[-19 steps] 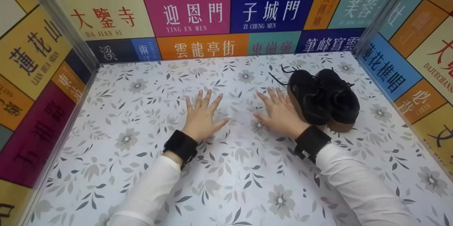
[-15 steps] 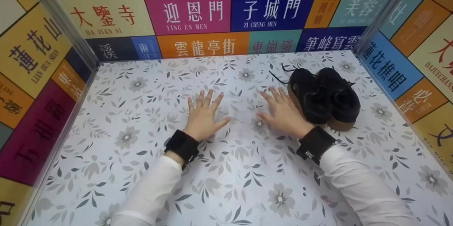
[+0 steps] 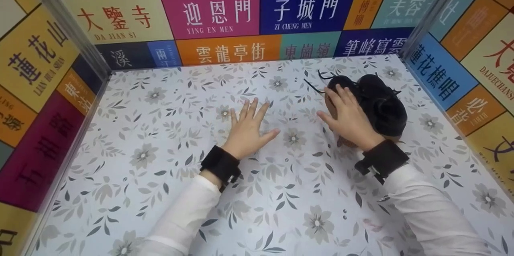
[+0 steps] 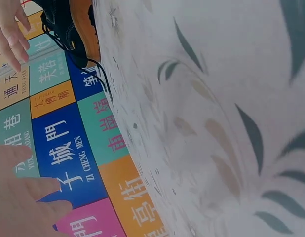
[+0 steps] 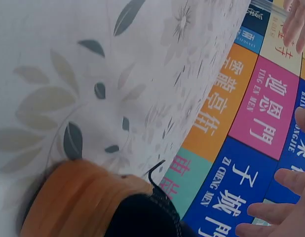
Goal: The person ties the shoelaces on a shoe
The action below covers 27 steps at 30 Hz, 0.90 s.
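A pair of black lace-up shoes with tan-brown soles stands at the right of the floral surface. My right hand [image 3: 351, 119] is over the left shoe [image 3: 338, 80], fingers straight and spread, hiding much of it in the head view. Beside it stands the right shoe [image 3: 390, 113], mostly uncovered. In the right wrist view, the brown sole [image 5: 78, 197] shows below the hand's fingers. My left hand [image 3: 247, 131] hovers over the middle of the surface, fingers spread, holding nothing. Loose laces [image 3: 315, 83] trail from the left shoe's toe side.
The white surface [image 3: 160, 192] has a grey leaf-and-flower print. Colourful panels with Chinese lettering [image 3: 217, 11] wall it in at the back and both sides. Clear corner strips [image 3: 431, 15] run up where the walls meet.
My right hand has moved right from beside the left shoe to over it. My left hand has shifted right as well. Both shoes look to be in the same place.
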Motion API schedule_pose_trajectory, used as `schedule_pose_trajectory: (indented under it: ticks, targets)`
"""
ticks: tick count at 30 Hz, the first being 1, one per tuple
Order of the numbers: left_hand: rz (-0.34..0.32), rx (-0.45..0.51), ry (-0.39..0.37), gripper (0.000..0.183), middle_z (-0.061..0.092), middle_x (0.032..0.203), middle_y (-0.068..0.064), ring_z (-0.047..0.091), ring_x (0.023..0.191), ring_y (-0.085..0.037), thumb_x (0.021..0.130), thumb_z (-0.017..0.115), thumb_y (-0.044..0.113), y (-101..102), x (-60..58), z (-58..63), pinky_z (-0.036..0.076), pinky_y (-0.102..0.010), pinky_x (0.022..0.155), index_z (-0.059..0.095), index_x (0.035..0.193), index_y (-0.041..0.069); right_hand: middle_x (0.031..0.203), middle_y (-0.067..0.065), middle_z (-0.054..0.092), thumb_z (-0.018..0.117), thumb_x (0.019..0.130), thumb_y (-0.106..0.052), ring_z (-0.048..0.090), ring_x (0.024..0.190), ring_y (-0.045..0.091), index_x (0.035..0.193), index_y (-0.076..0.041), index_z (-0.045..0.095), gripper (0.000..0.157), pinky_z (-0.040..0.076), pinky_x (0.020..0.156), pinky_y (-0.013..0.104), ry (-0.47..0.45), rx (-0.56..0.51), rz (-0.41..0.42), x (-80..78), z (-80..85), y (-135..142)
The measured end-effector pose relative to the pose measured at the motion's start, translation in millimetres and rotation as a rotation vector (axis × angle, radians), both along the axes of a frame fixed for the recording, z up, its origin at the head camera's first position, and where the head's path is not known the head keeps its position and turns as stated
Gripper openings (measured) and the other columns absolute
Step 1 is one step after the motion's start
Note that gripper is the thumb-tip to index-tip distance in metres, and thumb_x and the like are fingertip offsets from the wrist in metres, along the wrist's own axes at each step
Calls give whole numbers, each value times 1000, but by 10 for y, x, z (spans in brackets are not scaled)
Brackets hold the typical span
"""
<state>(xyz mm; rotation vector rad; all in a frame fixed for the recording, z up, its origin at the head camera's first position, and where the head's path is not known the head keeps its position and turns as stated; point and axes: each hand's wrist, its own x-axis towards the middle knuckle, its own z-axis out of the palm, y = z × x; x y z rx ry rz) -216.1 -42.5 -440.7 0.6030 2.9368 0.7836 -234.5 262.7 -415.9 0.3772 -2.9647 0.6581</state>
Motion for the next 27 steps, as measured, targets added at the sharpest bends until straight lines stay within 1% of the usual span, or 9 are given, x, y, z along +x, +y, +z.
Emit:
schedule_pose_trajectory:
  ticks: [5,8,12,15,20,23,27]
  targets:
    - [-21,58,-19,87,11,180,-18,3,168,-42,104,59,58,207,-19,-11,-7,-70,132,21,172,19,173,34,19,63,105,-46,15,160,59,168,-9,31,79,22,121,83,-11,-9,-66,-48,41,230]
    - [-30,83,-33,88,10,180,-18,2,168,-40,104,58,59,351,-24,-36,-7,-66,133,20,172,20,173,35,18,63,105,-47,17,159,60,169,-10,28,82,24,118,85,-26,-10,-111,-64,44,341]
    - [-33,115,-45,88,11,180,-18,3,169,-39,103,56,62,552,-21,-92,-5,-64,134,20,172,20,171,37,22,62,105,-49,23,154,64,168,-8,28,83,30,114,85,-39,0,-167,-92,21,443]
    - [-34,142,-65,88,10,180,-17,4,168,-39,103,56,62,706,-13,-148,-1,-63,135,21,172,19,168,40,24,62,104,-50,26,150,67,169,-7,26,86,32,112,85,-61,4,-201,-122,0,488]
    - [-40,200,-101,86,14,179,-21,11,167,-42,105,57,58,945,15,-247,7,-63,135,23,172,17,160,48,28,63,103,-50,28,144,72,168,-2,22,91,32,114,83,-112,-5,-226,-181,-21,547]
    - [-37,239,-133,83,17,178,-22,13,167,-42,106,56,56,1076,23,-310,9,-59,136,23,172,17,157,52,28,64,103,-48,29,142,75,168,0,19,93,32,114,83,-142,-1,-232,-220,-29,578]
    - [-31,305,-182,81,18,178,-21,16,167,-41,107,55,54,1234,20,-373,12,-54,137,25,171,17,155,53,29,66,102,-44,31,141,76,168,0,18,93,34,113,82,-164,13,-238,-262,-38,591]
